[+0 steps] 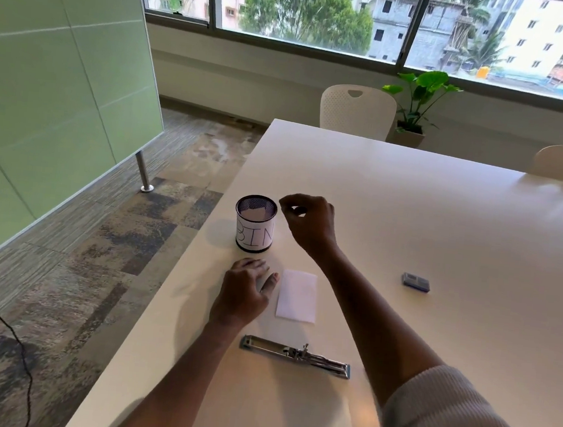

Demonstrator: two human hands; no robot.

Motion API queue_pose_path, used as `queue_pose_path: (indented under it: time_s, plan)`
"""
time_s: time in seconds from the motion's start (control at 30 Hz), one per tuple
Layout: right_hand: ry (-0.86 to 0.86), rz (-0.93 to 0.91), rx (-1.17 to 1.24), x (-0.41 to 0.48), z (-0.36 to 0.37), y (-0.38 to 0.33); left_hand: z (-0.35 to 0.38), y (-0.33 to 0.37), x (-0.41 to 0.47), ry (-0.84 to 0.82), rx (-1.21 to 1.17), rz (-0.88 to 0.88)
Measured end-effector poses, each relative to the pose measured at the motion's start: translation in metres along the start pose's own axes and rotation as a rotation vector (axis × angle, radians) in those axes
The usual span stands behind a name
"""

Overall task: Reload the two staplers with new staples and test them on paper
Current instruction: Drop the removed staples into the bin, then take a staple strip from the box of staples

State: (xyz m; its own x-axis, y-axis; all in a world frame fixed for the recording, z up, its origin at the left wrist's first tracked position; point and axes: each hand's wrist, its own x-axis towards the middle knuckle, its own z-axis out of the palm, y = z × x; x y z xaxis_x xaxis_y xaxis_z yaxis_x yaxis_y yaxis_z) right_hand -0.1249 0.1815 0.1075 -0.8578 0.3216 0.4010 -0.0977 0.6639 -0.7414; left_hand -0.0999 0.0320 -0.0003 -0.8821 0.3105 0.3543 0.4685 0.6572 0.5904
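our right fingers (286, 204) are pinched together above the table, just beside the rim of the bin (255, 224); whether they pinch anything, an old staple or a scrap, we cannot tell, it would be too small to see. our right hand (310, 224) hangs there with the wrist raised. our left hand (245, 290) lies flat on the table (411, 208) with fingers spread and loose, grasping nothing, just below the bin and beside the paper (298, 296).

one stapler (295, 356) lies swung fully open near the table's edge, close to us, its metal channel bare to view; we see no fresh strip in it from here. the second stapler we do not see anywhere. the small staple box (416, 282) sits well apart to the right, not in either hand. the paper looks clean and flat, with no staple visible.

we judge we are early: the stapler is opened, perhaps being emptied into the bin, while loading, closing, testing, and the whole second stapler are left.

beyond the table stand white chairs (357, 108) and a potted plant (418, 99).
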Motion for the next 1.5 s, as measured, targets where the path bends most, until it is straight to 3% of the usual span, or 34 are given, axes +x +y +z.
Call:
queue_pose_path:
  time_s: [0.27, 0.5, 0.63, 0.93, 1.1, 1.5]
  plan:
    - [0.028, 0.115, 0.054, -0.041, -0.079, 0.050, 0.000, 0.026, 0.015, 0.107, -0.189, -0.049]
    - [0.145, 0.243, -0.014, -0.068, -0.152, 0.094, 0.027, 0.108, 0.042, -0.013, -0.386, 0.018]
    - [0.208, 0.366, -0.076, -0.084, -0.180, 0.124, 0.053, 0.150, 0.054, -0.174, -0.392, 0.016]
    - [0.161, 0.507, -0.263, -0.118, -0.185, 0.180, 0.119, 0.199, 0.051, -0.450, -0.416, -0.208]
    - [0.159, 0.510, -0.256, -0.112, -0.182, 0.187, 0.133, 0.209, 0.051, -0.406, -0.480, -0.383]
    - [0.176, 0.411, -0.236, -0.116, -0.172, 0.193, 0.137, 0.213, 0.046, -0.408, -0.394, -0.383]
